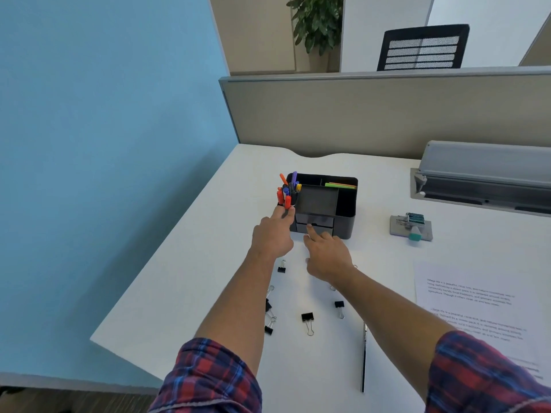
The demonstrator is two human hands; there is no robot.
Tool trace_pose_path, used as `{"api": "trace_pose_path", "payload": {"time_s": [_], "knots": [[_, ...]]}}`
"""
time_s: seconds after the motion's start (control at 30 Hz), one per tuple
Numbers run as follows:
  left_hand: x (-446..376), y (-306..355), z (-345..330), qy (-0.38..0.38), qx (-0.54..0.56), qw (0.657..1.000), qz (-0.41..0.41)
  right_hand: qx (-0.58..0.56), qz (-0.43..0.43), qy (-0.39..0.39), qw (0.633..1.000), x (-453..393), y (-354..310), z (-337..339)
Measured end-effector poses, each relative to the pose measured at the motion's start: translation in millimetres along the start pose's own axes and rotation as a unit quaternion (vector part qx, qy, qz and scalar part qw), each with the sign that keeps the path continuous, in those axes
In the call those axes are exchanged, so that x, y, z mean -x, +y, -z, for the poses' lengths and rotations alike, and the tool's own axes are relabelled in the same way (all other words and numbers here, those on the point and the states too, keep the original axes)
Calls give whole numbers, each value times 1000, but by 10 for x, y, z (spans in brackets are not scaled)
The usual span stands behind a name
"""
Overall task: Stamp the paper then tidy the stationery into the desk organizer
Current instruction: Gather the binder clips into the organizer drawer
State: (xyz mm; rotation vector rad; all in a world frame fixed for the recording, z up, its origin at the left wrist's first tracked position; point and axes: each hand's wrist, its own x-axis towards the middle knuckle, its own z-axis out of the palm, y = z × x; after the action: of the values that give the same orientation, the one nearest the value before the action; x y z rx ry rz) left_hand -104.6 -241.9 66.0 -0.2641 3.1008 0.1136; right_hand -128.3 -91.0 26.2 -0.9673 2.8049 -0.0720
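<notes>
Nearest the camera, two plaid sleeves (208,380) framed the white desk (185,278), and a dark pen (364,357) lay between the forearms, at about 5 o'clock from the clips. Binder clips (308,321) were scattered loose on the desk under and between the arms, one small one (281,267) just below the left wrist. Printed paper (471,305) lay flat at 3 o'clock, partly under the right sleeve.

Farther on, the right hand (328,257) was spread loosely, gripping nothing, its forefinger stretched to touch the lower drawer front of the organizer (343,216). The left hand (272,235), at 9 o'clock of the right, reached to the organizer's near left corner; its fingers met the box just under the markers (287,190), and whether they pinched anything could not be told.

The markers stood upright in the left compartment; coloured notes (340,185) sat in the rear right one. The stamp (413,223) rested on its grey pad at 3 o'clock of the organizer, well apart from it, beyond the paper
</notes>
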Motion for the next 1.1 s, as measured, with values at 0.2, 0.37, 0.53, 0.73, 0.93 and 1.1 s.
{"api": "trace_pose_path", "payload": {"time_s": [0.2,0.37,0.53,0.73,0.93,1.1], "knots": [[-2,9,-12,-7,-5,1000,5,-7,-17,4,1000,1,2,40],[-12,11,-17,-7,-7,1000,8,-29,-20,7,999,-13,11,20],[-33,10,-44,-7,-13,1000,9,-73,-26,-1,997,-52,34,-24],[-45,12,-68,-3,-10,1000,10,-133,-37,4,990,-74,52,-22],[-57,12,-59,-6,-17,1000,10,-182,-39,19,982,-118,63,10],[-57,14,-76,-8,-11,1000,13,-128,-55,74,987,-68,106,-18]]}}
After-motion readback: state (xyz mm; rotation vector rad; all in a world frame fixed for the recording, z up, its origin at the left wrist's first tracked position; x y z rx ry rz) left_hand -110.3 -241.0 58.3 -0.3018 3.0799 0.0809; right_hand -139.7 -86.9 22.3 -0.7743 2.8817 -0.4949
